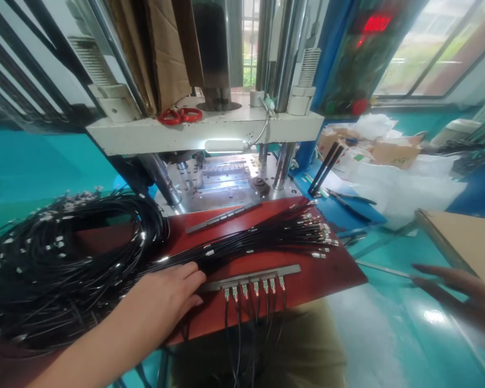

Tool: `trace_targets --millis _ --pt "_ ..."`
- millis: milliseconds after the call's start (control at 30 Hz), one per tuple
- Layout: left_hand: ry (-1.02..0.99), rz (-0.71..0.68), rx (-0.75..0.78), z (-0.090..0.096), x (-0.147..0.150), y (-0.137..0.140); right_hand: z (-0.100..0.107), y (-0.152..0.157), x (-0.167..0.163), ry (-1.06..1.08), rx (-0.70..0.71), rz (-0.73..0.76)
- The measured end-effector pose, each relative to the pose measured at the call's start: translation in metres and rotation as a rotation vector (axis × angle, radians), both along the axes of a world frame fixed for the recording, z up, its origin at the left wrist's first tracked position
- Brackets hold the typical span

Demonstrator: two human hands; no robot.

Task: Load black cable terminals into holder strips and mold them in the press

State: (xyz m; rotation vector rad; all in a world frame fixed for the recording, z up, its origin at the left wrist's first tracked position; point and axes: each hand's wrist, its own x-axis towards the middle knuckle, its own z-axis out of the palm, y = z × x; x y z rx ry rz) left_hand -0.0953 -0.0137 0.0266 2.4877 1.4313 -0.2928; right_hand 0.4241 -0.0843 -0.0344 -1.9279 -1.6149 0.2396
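Observation:
My left hand (172, 293) rests on the red board (319, 285), its fingers and thumb closed on the left end of a slotted metal strip (250, 277). Several small metal connectors (256, 288) sit along the strip's near edge, their black leads hanging over the board's front. Just beyond my fingers lies a bundle of black cables (242, 242), with metal-tipped ends (317, 231) fanned out to the right. Off the board at the far right, my right hand (464, 293) is blurred, fingers stretched out and apart. A thin pale bar (383, 269) appears by its fingertips; whether they touch is unclear.
A large coil of black cables (64, 258) fills the left side. Behind the board stands a press (206, 129) with a lit metal bed (226, 178). Another metal strip (222, 217) lies on the board. Red-handled scissors (180, 115) rest on the press; a cardboard box (464, 237) stands right.

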Motion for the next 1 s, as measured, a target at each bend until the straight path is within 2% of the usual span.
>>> trace_targets --millis 33,67,133,200,267,367,467,533,600,633,667,700,833,1000 --pt "0.004 -0.001 0.001 0.0 0.0 0.001 0.005 0.007 -0.03 -0.008 -0.073 0.028" --pt "0.005 -0.001 0.002 0.0 0.0 0.001 0.011 0.016 -0.064 0.044 -0.135 0.156" --pt "0.0 0.006 0.01 -0.002 0.001 0.001 0.021 0.038 -0.131 0.102 -0.186 0.45" --pt "-0.017 0.01 0.021 -0.003 0.003 -0.001 0.024 0.055 -0.178 0.053 -0.188 0.622" --pt "-0.035 0.008 0.035 -0.001 0.004 -0.004 0.025 0.064 -0.197 0.009 -0.216 0.677" --pt "-0.149 0.027 0.076 0.012 0.001 -0.005 0.038 0.075 -0.194 0.02 -0.254 0.705" --pt "-0.399 0.133 0.14 0.032 -0.006 0.011 0.066 0.101 -0.188 0.072 -0.157 0.681" --pt "-0.58 0.273 0.132 0.04 -0.008 0.036 0.081 0.132 -0.193 0.13 -0.082 0.615" --pt "-0.812 0.465 0.052 0.039 -0.007 0.072 0.086 0.172 -0.206 0.211 -0.056 0.556" --pt "-0.952 0.562 -0.006 0.035 -0.005 0.092 0.085 0.193 -0.214 0.256 -0.049 0.531" --pt "-1.108 0.674 -0.02 0.028 -0.002 0.113 0.081 0.215 -0.223 0.287 -0.041 0.487" --pt "-1.179 0.737 0.001 0.021 0.001 0.134 0.075 0.236 -0.231 0.291 -0.022 0.465" --pt "-1.294 0.901 0.067 -0.007 0.011 0.208 0.051 0.308 -0.261 0.239 0.047 0.371" --pt "-1.39 1.038 0.004 -0.02 0.015 0.263 0.033 0.366 -0.279 0.161 0.02 0.206"
